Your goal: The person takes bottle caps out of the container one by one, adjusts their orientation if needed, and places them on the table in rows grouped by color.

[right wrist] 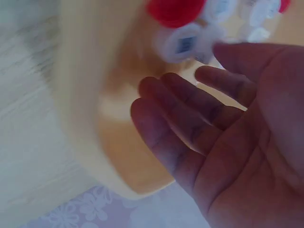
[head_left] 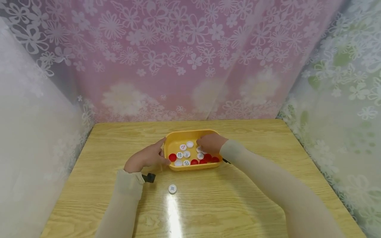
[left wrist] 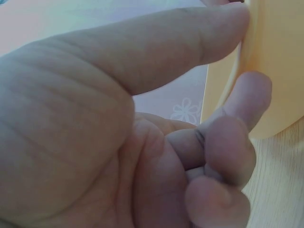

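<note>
A yellow plastic tray (head_left: 196, 167) sits on the table, holding red and white bottle caps, some of the white ones printed. My left hand (head_left: 146, 156) holds the tray's left end, its thumb (left wrist: 204, 35) right at the rim and other fingers curled by the wall. Inside the tray's right part is my right hand (head_left: 212, 142), palm partly showing in the right wrist view. Its fingers are loosely spread, and the thumb tip lies close to white caps (right wrist: 178, 43) and a red cap (right wrist: 175, 10). Some caps are hidden behind this hand in the head view.
One white cap (head_left: 172, 189) with a square print lies on the wooden table (head_left: 256, 205), in front of the tray. Pink flowered cloth (head_left: 178, 66) hangs behind the table; pale flowered cloth (head_left: 348, 125) hangs along the right side.
</note>
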`<state>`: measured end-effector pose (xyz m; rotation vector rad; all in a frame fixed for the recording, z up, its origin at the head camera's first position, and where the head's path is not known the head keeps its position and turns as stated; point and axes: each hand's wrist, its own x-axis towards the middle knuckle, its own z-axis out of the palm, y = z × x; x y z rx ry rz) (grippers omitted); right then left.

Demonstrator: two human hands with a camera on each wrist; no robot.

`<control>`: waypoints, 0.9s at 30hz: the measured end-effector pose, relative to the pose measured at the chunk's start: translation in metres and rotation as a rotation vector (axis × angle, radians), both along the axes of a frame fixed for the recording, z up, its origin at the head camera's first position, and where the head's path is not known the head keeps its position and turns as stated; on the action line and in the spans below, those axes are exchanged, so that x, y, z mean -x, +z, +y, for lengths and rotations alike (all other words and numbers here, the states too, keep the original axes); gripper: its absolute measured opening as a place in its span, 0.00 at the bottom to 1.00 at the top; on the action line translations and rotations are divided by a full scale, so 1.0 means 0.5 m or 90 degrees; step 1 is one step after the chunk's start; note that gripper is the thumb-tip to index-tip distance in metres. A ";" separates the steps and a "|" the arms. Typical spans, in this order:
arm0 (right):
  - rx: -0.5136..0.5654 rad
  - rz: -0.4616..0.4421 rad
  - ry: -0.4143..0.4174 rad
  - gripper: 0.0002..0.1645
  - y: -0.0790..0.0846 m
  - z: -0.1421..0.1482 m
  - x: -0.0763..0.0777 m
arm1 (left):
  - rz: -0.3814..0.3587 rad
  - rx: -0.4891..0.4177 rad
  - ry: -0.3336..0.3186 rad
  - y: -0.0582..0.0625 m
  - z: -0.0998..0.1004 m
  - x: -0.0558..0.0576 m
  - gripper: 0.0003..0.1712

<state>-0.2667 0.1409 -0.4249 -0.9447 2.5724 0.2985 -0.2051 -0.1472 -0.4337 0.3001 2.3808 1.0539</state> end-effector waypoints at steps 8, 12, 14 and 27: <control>0.021 -0.027 0.014 0.05 -0.007 -0.005 0.012 | -0.017 -0.033 0.017 0.002 -0.001 -0.005 0.66; 0.028 -0.024 0.023 0.07 -0.017 -0.003 0.017 | -0.015 -0.020 0.026 0.004 0.001 -0.008 0.65; 0.034 -0.024 0.018 0.07 -0.018 0.000 0.018 | -0.014 -0.016 0.027 0.003 0.003 -0.009 0.65; 0.202 0.083 -0.017 0.13 0.070 -0.005 -0.015 | -0.010 -0.030 0.023 0.004 0.004 -0.008 0.66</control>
